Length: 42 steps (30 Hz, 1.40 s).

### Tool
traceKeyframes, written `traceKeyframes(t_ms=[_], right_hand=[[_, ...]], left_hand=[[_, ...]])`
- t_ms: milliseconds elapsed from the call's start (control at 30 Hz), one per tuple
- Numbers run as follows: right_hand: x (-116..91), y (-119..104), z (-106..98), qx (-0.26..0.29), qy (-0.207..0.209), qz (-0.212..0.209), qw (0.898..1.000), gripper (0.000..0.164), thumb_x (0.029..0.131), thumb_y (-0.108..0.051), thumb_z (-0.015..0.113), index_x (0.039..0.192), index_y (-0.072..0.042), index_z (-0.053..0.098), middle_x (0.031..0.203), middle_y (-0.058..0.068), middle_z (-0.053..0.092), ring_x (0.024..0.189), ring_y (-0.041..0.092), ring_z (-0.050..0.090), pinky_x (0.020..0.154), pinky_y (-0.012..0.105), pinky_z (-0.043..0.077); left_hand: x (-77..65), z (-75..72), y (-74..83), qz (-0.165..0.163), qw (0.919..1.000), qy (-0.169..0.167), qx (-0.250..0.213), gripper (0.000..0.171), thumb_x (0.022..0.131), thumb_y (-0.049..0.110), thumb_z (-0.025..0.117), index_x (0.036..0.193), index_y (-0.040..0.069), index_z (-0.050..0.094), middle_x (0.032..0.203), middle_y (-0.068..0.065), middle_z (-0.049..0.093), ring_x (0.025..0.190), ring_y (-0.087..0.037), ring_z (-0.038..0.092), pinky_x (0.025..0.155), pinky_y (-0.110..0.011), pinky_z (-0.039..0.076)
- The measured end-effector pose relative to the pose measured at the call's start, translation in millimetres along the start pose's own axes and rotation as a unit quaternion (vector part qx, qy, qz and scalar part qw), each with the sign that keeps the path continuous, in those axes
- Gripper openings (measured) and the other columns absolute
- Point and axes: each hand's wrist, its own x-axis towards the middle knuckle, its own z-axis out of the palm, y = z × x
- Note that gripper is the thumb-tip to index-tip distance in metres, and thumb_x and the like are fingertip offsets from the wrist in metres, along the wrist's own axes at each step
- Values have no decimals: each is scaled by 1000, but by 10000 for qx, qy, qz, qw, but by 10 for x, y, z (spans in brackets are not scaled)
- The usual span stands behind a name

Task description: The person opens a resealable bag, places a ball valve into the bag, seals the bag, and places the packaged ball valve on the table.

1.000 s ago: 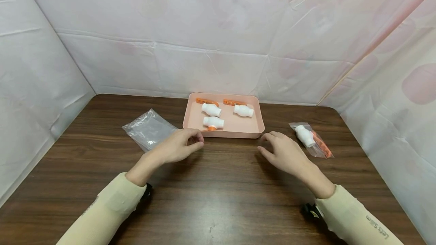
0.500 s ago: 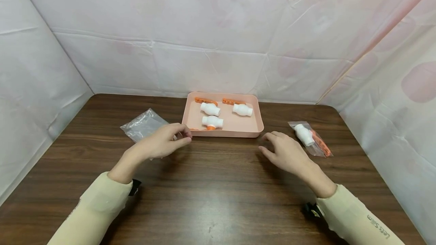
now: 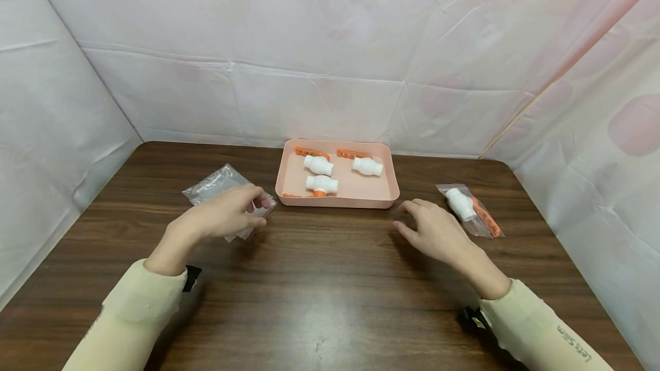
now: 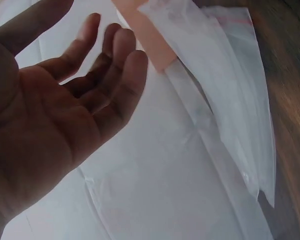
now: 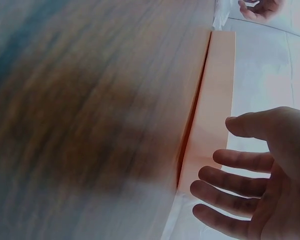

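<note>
Over on the left, the person's left hand (image 3: pixel 224 213) hung above a layered pile of clear plastic bags (image 3: pixel 217 182), fingers loosely bent and nothing in their grasp, and there it was in the left-wrist view: a gap between fingertips and plastic. Across the dark brown wood-grain table (image 3: pixel 330 285), the right hand (image 3: pixel 435 231) was relaxed and empty too, thumb apart from the fingers! Its fingertips sat just beside the near right corner of the shallow pink rectangular tray (image 3: pixel 356 202); contact or not, there was no telling.

And what a line-up inside that tray, set at the table's far edge: a white plastic barrel-shaped fitting (image 3: pixel 318 165) at the back left, a second white fitting (image 3: pixel 368 166) alone on the right, and a third white fitting (image 3: pixel 322 184) near the front wall, an orange stub (image 3: pixel 319 193) below it. Behind the first two lay long orange plastic handles (image 3: pixel 354 154), one apiece. Out right, near the right hand, a small clear bag (image 3: pixel 482 229) held one more white fitting (image 3: pixel 460 204) alongside an orange handle (image 3: pixel 486 217).
</note>
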Motion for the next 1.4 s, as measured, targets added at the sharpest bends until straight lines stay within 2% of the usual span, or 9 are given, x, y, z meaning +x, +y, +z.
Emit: traceKeyframes(t_ms=[133, 267, 400, 633, 800, 1000, 1200, 1300, 1400], right_hand=[[0, 6, -3, -28, -17, 3, 10000, 27, 88, -32, 69, 103, -10, 67, 99, 4, 66, 86, 20, 62, 71, 42, 49], [-1, 12, -4, -41, -15, 8, 10000, 27, 88, -32, 69, 103, -10, 67, 100, 4, 66, 87, 20, 62, 71, 42, 49], [-5, 16, -3, -29, -24, 26, 10000, 26, 88, -32, 69, 103, -10, 67, 99, 4, 66, 85, 18, 62, 70, 41, 49], [-10, 17, -7, -6, -84, 22, 10000, 26, 88, -31, 69, 102, -9, 67, 95, 3, 66, 78, 16, 60, 66, 39, 49], [-9, 16, -4, -9, -86, 15, 10000, 26, 88, -32, 69, 101, -10, 67, 92, 2, 66, 77, 14, 59, 65, 38, 48], [-2, 16, 3, 19, -76, -56, 10000, 25, 88, -31, 68, 100, -10, 67, 88, 1, 65, 73, 13, 57, 62, 37, 47], [2, 25, 14, 21, -119, -29, 9999, 25, 88, -31, 68, 100, -9, 67, 88, 1, 65, 74, 13, 58, 63, 37, 48], [3, 27, 20, 44, -158, -30, 9999, 25, 89, -31, 68, 100, -9, 67, 88, 1, 65, 74, 13, 58, 63, 37, 48], [2, 29, 26, 56, -207, -27, 9998, 25, 89, -32, 68, 100, -9, 67, 89, 1, 65, 74, 13, 58, 64, 37, 48]], left_hand=[[-34, -22, -35, -234, 9994, -189, 182, 36, 79, 14, 78, 108, 5, 58, 115, -11, 52, 96, -27, 53, 79, -41, 45], [-50, -12, -77, -486, 9979, -312, 285, 56, 73, 13, 84, 120, 3, 54, 126, -13, 47, 107, -30, 50, 85, -46, 44], [-45, 14, -117, -423, 9972, -297, 549, 72, 68, 5, 84, 130, 2, 49, 134, -18, 43, 123, -37, 41, 96, -53, 38], [-38, 48, -176, -771, 9905, -683, 911, 96, 63, -2, 82, 147, 7, 36, 152, -27, 18, 136, -48, 21, 103, -59, 30], [-45, 59, -204, -874, 9892, -826, 838, 100, 64, 2, 84, 149, 10, 32, 154, -26, 14, 136, -49, 20, 101, -60, 32], [-60, 93, -228, -994, 9876, -844, 879, 96, 71, 12, 83, 151, 13, 30, 153, -27, 15, 136, -50, 18, 101, -65, 27], [-50, 96, -207, -965, 9862, -559, 1221, 96, 71, 27, 85, 149, 9, 33, 140, -27, 33, 130, -47, 28, 99, -66, 28], [-33, 102, -213, -969, 9852, -385, 1358, 102, 67, 31, 87, 149, 7, 31, 143, -28, 30, 132, -46, 24, 100, -69, 23], [-18, 108, -218, -978, 9852, -380, 1358, 106, 65, 33, 89, 150, 8, 30, 148, -25, 25, 135, -46, 20, 100, -71, 18]])
